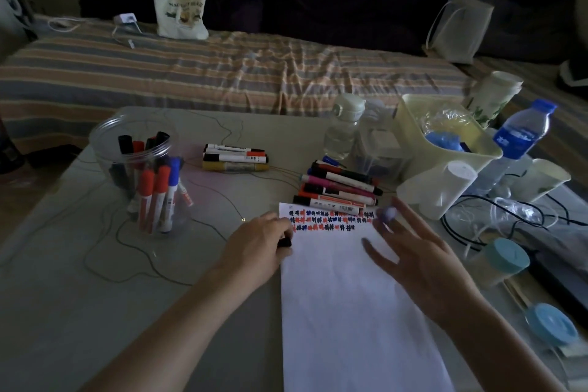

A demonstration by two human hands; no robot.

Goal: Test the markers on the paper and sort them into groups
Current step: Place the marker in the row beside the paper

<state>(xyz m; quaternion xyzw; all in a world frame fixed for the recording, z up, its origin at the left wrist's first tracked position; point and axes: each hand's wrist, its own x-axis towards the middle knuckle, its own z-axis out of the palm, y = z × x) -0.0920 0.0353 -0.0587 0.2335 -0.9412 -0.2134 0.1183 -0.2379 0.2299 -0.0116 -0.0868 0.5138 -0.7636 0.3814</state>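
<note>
The left hand [257, 242] has its grip closed on a dark marker [285, 242] at the left edge of the paper [350, 296], just below the rows of test marks [331, 219]. The right hand [423, 261] lies spread, fingers apart, holding nothing. A good stroke needs the right palm pressing the sheet flat on the bench [95, 296] and a short mark on bare paper, after which the marker joins a pile [337, 188].

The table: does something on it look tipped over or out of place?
Yes. A white cup lies on its side right of the paper, beside the cream bin. Cables lie tangled nearby.
</note>
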